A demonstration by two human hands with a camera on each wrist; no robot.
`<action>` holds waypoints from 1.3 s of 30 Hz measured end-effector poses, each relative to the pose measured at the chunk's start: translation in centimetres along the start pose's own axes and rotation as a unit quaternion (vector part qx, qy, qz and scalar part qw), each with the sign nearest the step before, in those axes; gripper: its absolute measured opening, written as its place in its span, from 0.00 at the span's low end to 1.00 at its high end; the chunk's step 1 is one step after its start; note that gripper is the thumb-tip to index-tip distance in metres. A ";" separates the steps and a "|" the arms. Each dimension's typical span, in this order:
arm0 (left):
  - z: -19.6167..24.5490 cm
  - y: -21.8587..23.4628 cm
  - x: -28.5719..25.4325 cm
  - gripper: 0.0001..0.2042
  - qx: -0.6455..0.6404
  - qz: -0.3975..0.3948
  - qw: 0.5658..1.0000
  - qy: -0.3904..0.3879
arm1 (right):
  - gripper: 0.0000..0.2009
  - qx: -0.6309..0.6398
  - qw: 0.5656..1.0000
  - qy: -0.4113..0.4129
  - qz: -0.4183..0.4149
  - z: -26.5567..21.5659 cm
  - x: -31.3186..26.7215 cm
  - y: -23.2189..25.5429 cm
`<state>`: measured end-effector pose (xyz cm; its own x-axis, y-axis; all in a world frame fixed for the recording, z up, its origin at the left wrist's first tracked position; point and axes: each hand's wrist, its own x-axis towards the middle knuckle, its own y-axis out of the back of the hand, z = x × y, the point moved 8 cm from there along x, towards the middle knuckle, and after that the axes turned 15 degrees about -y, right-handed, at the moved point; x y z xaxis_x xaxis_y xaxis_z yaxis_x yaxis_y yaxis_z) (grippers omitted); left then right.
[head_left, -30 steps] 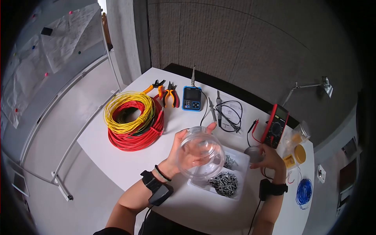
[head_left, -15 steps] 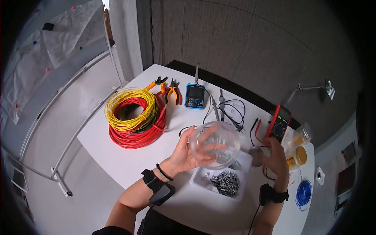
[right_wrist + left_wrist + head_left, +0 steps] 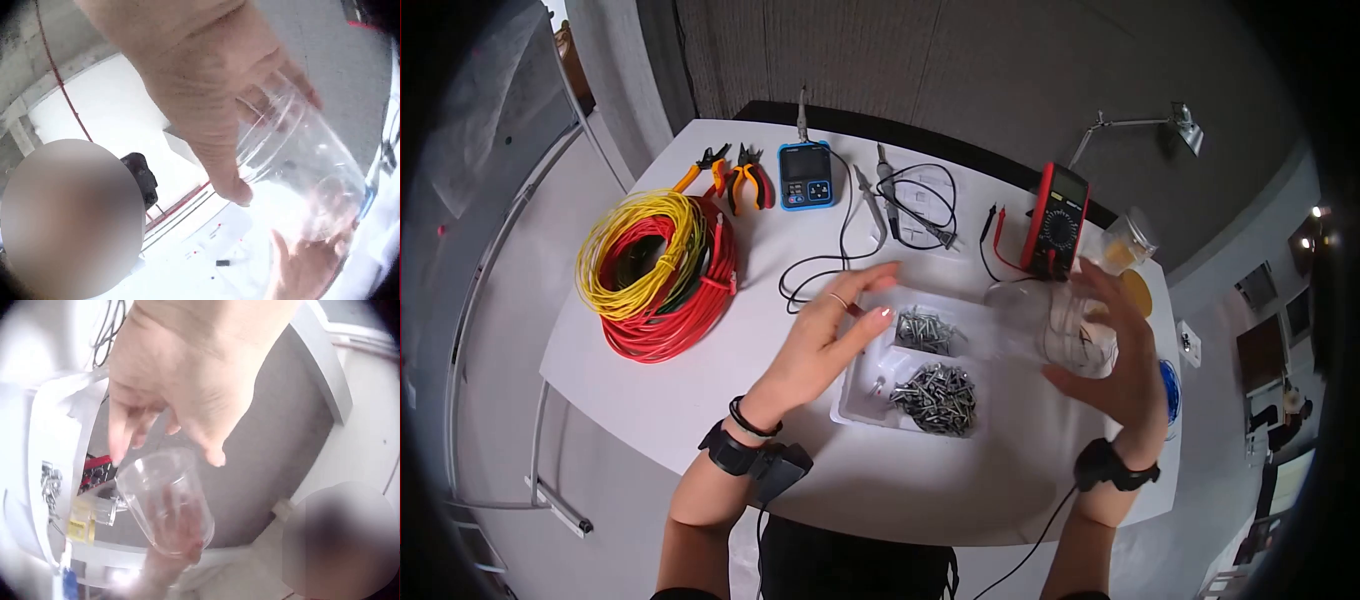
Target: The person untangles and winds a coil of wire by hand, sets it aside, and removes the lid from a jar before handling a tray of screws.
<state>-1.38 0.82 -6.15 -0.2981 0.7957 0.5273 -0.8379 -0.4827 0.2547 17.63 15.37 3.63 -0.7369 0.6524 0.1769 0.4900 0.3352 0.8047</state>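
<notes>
A clear plastic jar (image 3: 1025, 315), blurred, lies sideways in the grip of my right hand (image 3: 1125, 370). Fingers and thumb wrap its ridged end in the right wrist view, where the jar's wall (image 3: 325, 156) stretches toward the other hand. My left hand (image 3: 815, 345) is at the left side of a white divided tray (image 3: 855, 400), thumb and fingers spread, holding nothing. Between the two hands hangs the jar (image 3: 165, 500) in the left wrist view. Small silver metal fasteners (image 3: 935, 398) fill the tray's near compartment, and a smaller heap (image 3: 925, 332) lies in the far one.
Yellow and red wire coils (image 3: 665, 280) lie at the left. Behind them are pliers (image 3: 750, 182), a blue-framed meter (image 3: 805, 175) and probes with black cable (image 3: 915, 205). A red multimeter (image 3: 1060, 220), a small jar (image 3: 1128, 240) and blue wire (image 3: 1169, 390) are at the right.
The jar has passed from my left hand to my right and moved right. My left hand is now free beside the tray. The head view has shifted, so the table things appear further left.
</notes>
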 end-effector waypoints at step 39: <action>-4.1 0.1 -3.2 0.32 0.228 -0.206 0.913 0.268 | 0.11 -0.057 0.998 0.023 0.020 2.5 0.2 -12.0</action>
<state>-2.41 -0.23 -11.16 -0.2840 0.9500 -0.1299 -0.6876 -0.1074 0.7181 12.78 13.22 -7.39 -0.7398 0.6308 0.2341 0.4656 0.2287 0.8549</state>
